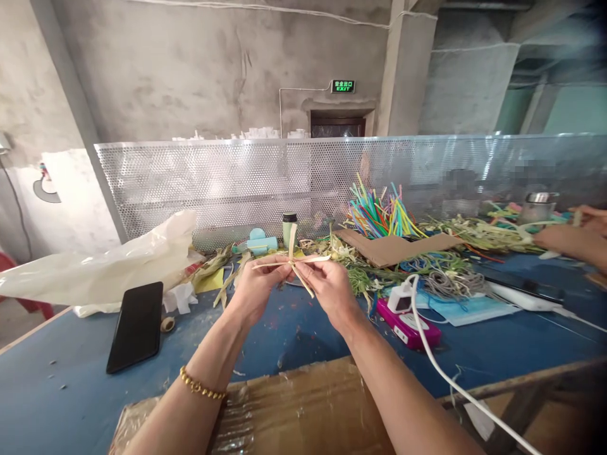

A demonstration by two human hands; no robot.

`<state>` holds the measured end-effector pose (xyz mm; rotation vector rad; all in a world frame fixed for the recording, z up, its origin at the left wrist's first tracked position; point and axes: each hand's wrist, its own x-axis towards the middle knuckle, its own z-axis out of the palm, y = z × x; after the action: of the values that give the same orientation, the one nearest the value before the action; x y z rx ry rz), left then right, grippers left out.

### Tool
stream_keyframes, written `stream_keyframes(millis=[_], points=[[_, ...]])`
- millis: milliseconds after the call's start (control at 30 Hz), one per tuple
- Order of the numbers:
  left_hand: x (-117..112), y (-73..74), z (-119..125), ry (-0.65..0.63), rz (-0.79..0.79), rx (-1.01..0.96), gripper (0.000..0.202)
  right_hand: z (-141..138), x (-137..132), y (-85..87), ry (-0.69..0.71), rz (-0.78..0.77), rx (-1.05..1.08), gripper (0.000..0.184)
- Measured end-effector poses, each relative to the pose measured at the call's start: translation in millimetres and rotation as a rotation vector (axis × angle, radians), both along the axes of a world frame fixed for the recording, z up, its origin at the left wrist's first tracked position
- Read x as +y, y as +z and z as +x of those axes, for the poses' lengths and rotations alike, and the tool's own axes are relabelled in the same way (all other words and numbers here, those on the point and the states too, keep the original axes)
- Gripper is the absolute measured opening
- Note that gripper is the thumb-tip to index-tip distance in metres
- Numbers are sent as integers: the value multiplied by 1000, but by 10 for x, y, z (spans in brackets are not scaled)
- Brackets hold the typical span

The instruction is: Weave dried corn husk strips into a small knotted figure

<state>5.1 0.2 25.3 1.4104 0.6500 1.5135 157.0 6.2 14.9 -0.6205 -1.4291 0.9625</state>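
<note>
Pale, flat plant-fibre strips (293, 241) cross one another in a small star shape above the blue table. My left hand (255, 287) pinches them from the left, thumb and fingers pressed together near the crossing. From the other side my right hand (332, 284) grips the strips in the same way, its fingertips close to the left ones. One strip points straight up, others stick out to the left, right and down between the hands. Behind the strips stands a green bottle (288, 229) with a black lid. The exact knot or fold at the centre is too small to make out.
A black phone (136, 327) and a plastic sheet (99, 265) lie left. Colourful sticks (382, 212), cardboard (393, 248), cords (450, 282) and a magenta power strip (408, 325) with a white cable are right. Another person's hand (576, 243) works at far right. Perforated metal (227, 189) borders the back.
</note>
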Motion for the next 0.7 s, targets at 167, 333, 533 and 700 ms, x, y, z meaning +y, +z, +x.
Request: stream_keyframes(millis=[167,333,533,700], points=[[-10,-16,11,-2,-4,52,21,11,-52,19,-121,18,9,24],[-10,-22,21,-68,-19,12,26,5,-113,63,-19,33,86,18],[-40,15,8,-85,22,12,26,-7,-112,35,-60,82,63,20],[-74,82,-56,-142,26,20,25,74,-95,73,12,100,-58,28]])
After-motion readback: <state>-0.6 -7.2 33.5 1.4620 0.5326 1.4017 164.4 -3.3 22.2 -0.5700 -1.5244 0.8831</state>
